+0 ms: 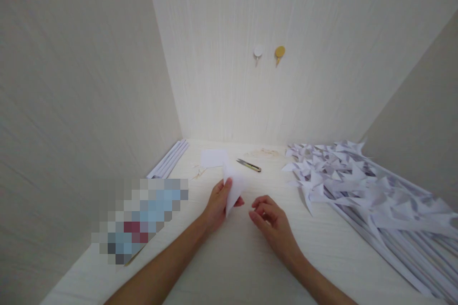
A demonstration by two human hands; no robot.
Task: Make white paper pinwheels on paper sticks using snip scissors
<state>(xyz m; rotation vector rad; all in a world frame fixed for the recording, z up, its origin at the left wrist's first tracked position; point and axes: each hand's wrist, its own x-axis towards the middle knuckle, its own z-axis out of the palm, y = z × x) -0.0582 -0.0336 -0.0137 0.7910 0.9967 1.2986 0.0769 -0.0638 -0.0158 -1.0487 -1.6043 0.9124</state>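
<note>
left hand (218, 205): my fingers pinch a folded white paper triangle (234, 188), held just above the pale wood-grain tabletop (229, 257)
right hand (270, 221): fingers loosely curled, holding nothing, just beside the triangle
right side: pile of pointed folded papers (350, 176)
behind: small snips (248, 165), flat paper sheet (213, 157)

A pixelated patch (139, 217) left of the left hand (218, 202) hides whatever lies there on the table (232, 267). The paper pile (375, 195) right of the right hand (272, 224) runs off the picture's edge. Both forearms are cut off below. Small bits (198, 171) beyond the left grip are too small to tell.
</note>
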